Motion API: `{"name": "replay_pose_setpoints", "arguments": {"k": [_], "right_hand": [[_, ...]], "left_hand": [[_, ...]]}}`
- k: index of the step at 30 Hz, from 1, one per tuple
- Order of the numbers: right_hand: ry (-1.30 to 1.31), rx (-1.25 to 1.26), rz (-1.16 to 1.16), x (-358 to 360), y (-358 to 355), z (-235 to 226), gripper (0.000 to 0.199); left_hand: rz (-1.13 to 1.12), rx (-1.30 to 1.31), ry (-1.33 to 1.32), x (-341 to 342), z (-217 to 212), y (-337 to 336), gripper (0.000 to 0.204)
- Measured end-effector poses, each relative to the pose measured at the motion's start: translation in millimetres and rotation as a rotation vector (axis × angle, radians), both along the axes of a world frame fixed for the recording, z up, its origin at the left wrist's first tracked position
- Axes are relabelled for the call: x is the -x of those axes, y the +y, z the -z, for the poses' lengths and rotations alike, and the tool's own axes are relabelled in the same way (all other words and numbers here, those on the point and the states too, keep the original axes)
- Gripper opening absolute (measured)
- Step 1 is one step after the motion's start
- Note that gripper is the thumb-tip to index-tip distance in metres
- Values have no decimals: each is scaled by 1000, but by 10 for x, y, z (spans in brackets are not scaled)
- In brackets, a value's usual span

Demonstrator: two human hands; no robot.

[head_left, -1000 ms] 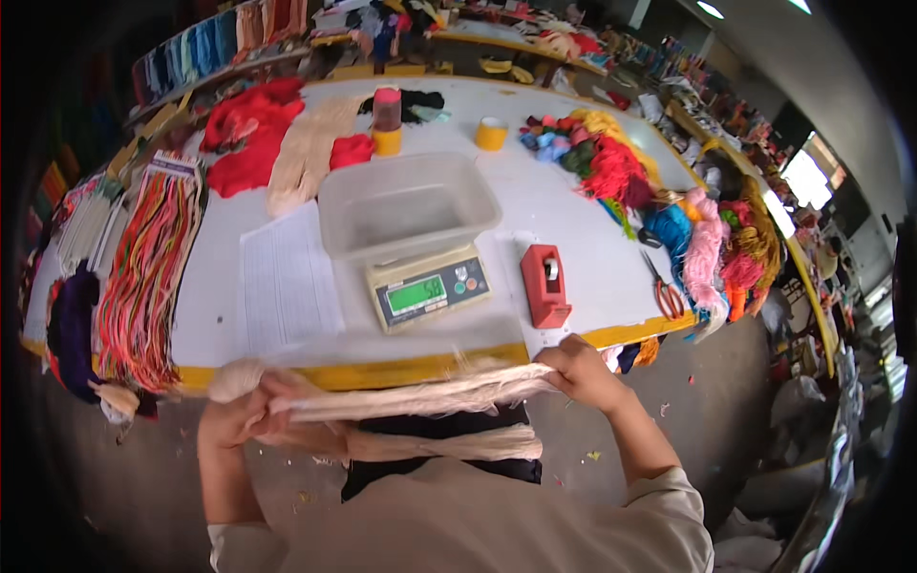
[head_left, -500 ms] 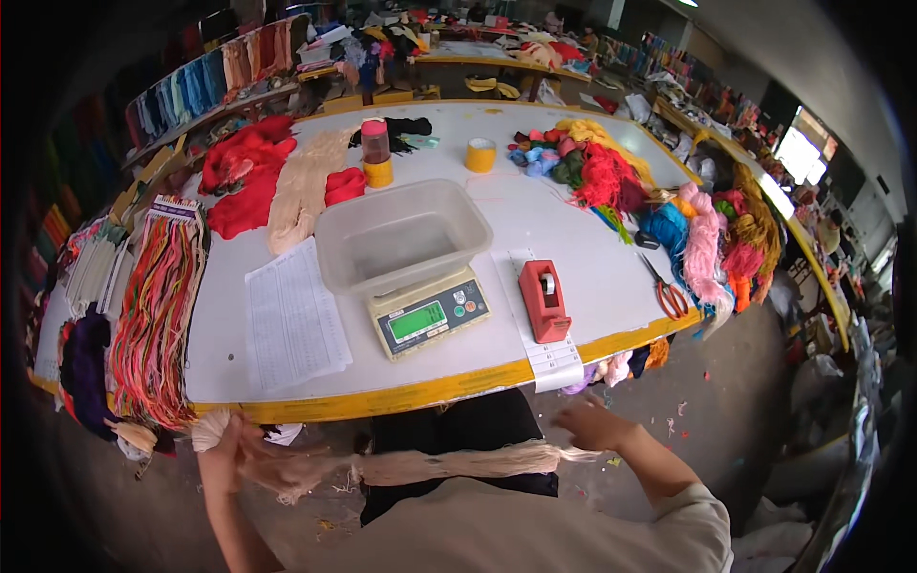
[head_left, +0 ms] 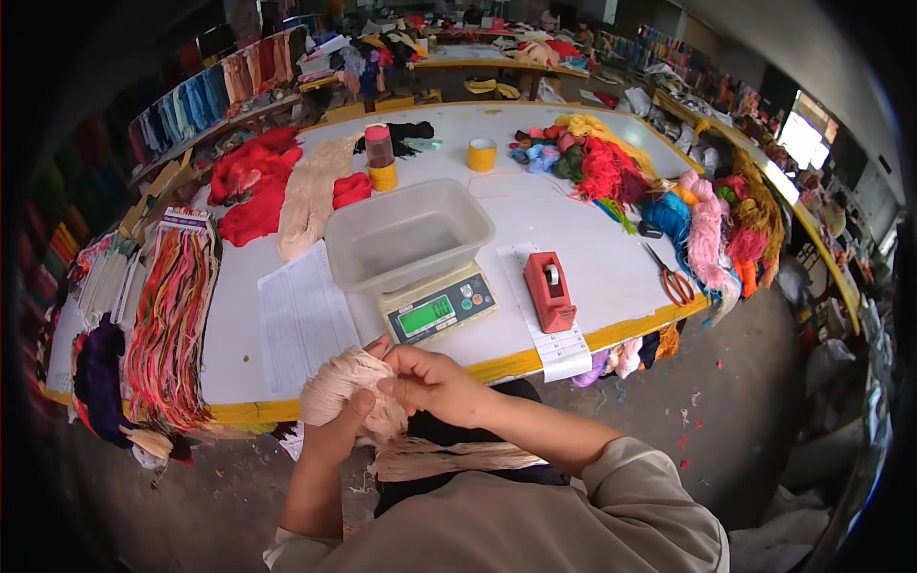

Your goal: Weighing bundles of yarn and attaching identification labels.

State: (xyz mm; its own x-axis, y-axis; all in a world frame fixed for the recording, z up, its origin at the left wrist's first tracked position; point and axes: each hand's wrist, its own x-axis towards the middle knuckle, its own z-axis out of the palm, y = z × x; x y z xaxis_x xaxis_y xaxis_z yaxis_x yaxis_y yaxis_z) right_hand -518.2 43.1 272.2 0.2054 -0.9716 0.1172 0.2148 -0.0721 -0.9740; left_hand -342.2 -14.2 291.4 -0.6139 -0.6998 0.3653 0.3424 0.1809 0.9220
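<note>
Over the table's front edge, my left hand (head_left: 341,432) is closed around a thick wound bundle of pale cream yarn (head_left: 330,390). My right hand (head_left: 441,390) has its fingers pinched on the right side of the same bundle, thumb pressed into the strands. A loose pale yarn skein (head_left: 458,460) lies across my lap below both hands. Just beyond the bundle, a digital scale (head_left: 439,313) with a lit green display carries a translucent plastic tub (head_left: 411,234). The right fingertips are partly sunk in yarn.
Printed sheets (head_left: 304,325) lie left of the scale. Right of it stand a red tape dispenser (head_left: 551,291) on a paper strip and scissors (head_left: 676,285). Multicoloured strands (head_left: 172,325) hang at the left edge. Red yarn (head_left: 253,177) and several bright skeins (head_left: 611,172) lie farther back.
My left hand has brought the yarn bundle rightward and up from the table's left front edge. My right hand, apart at the right before, has come across to grip the bundle.
</note>
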Motion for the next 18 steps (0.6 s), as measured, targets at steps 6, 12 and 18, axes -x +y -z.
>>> {"name": "replay_pose_setpoints", "arguments": {"k": [6,12,18], "right_hand": [[421,199,235,75,29,49,16],[269,119,328,209,44,93,11],[263,139,279,213,18,68,11]], "left_hand": [[-205,481,-303,117,115,-71,20],[-23,-1,-68,161,206,-74,23],[-12,-307,-14,173,296,-16,25]]}}
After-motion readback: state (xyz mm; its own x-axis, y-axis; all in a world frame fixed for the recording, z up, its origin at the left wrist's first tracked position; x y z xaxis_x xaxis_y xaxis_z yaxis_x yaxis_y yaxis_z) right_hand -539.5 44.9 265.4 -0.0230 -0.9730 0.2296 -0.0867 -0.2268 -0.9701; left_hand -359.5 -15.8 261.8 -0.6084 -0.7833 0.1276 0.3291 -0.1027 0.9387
